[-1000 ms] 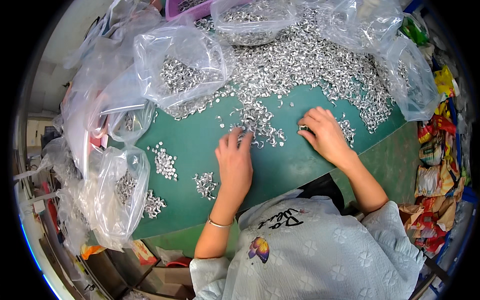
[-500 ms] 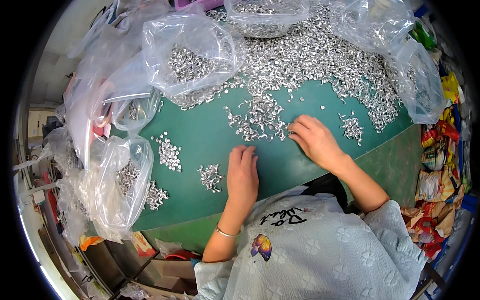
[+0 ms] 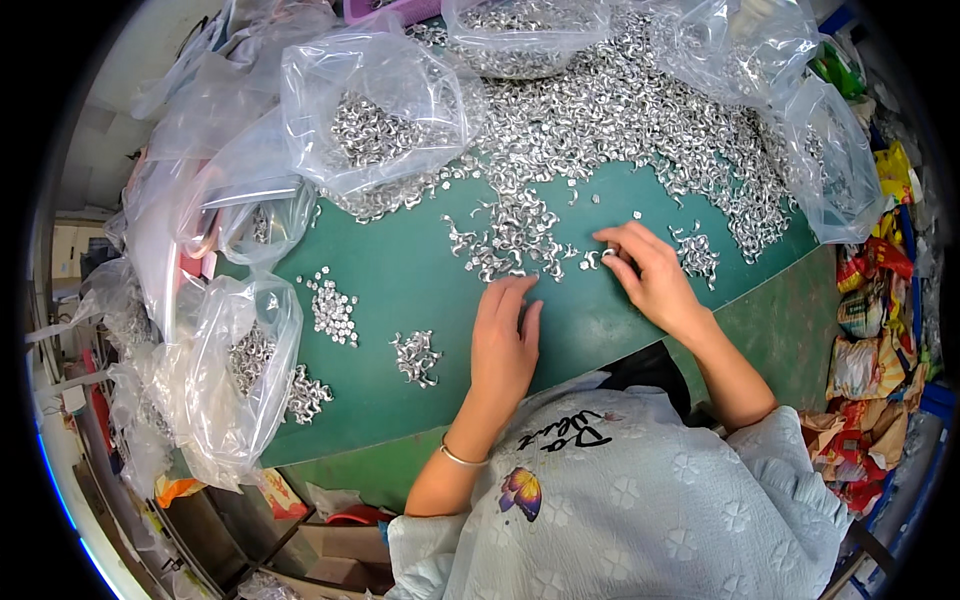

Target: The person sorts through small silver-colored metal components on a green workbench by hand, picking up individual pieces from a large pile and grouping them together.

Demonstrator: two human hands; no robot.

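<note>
Small, shiny, curved metal pieces lie in a loose middle pile [image 3: 515, 230] on the green tabletop [image 3: 400, 270]. My left hand [image 3: 503, 335] rests at the pile's near edge, fingers stretched forward and thumb apart; its fingertips touch or nearly touch the closest pieces. To the right of the pile, my right hand [image 3: 655, 275] curls its thumb and index finger around a small curved metal piece [image 3: 608, 253]. Another loose piece [image 3: 589, 261] lies just left of that thumb. A small heap of curved pieces [image 3: 697, 255] sits beyond the right hand's outer side.
A large heap of metal pieces [image 3: 590, 110] spreads across the far side. Clear plastic bags of pieces [image 3: 375, 110] stand around it, another bag [image 3: 240, 370] at left. Nearer left are a group of small round-looking pieces [image 3: 333, 312] and a small heap [image 3: 416, 358]. Colourful packages [image 3: 865, 370] line the right.
My right hand has shifted right, away from the middle pile, with a curved piece now showing at its fingers. My left hand has moved forward and right to the pile's edge, its thumb spreading.
</note>
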